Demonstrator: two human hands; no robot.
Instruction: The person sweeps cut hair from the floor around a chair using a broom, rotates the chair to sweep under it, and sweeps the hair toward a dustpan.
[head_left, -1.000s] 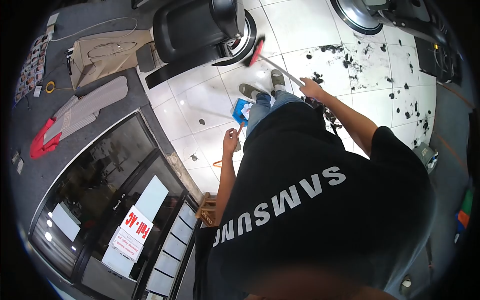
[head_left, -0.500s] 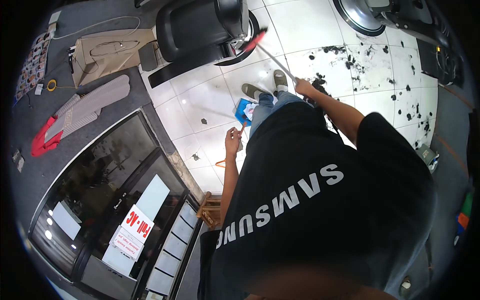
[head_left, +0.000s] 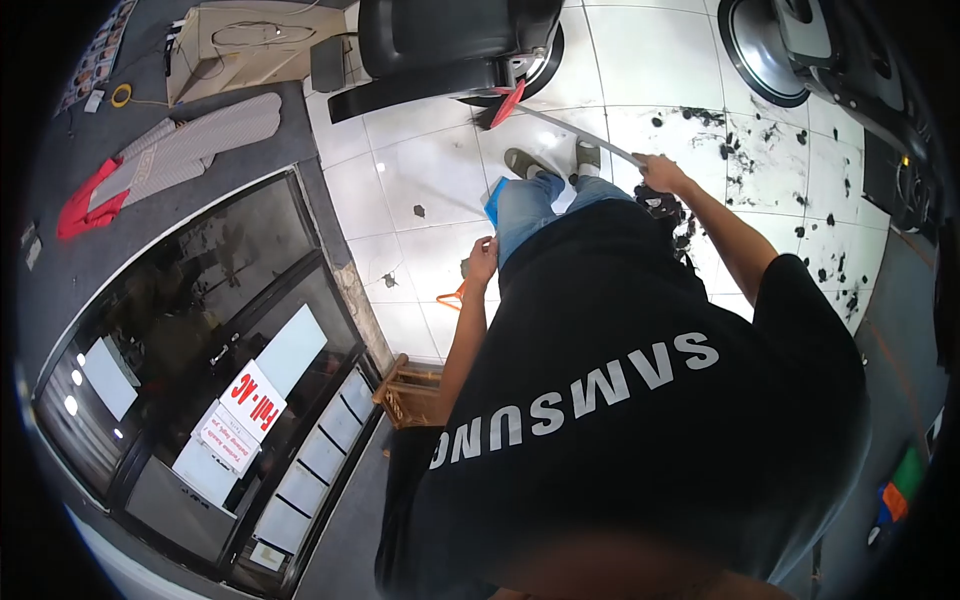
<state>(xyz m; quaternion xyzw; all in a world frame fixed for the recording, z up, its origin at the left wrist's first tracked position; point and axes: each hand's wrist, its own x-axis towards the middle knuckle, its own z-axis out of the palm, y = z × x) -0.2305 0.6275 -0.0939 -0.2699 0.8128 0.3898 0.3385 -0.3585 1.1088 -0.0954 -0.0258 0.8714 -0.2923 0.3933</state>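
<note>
My right hand (head_left: 662, 173) is closed round the upper end of a grey broom handle (head_left: 580, 130). The handle slants up and left to a red broom head (head_left: 508, 106) with dark bristles, beside the black chair's base. By the left leg of my jeans is my left hand (head_left: 483, 260), its fingers drawn together; what they hold is hidden. A blue dustpan (head_left: 493, 199) shows partly behind that leg. Dark hair clumps (head_left: 735, 150) lie scattered over the white tiles (head_left: 430, 165), mostly to the right.
A black salon chair (head_left: 440, 40) stands at the top, another chair base (head_left: 765, 50) at the upper right. Glass doors (head_left: 200, 350) are at the left. A wooden stool (head_left: 410, 390) and an orange object (head_left: 453, 296) sit near my left arm.
The broom head has come down from the chair base, toward my feet. My left hand is nearer my leg, which now covers more of the dustpan. The whole view has shifted.
</note>
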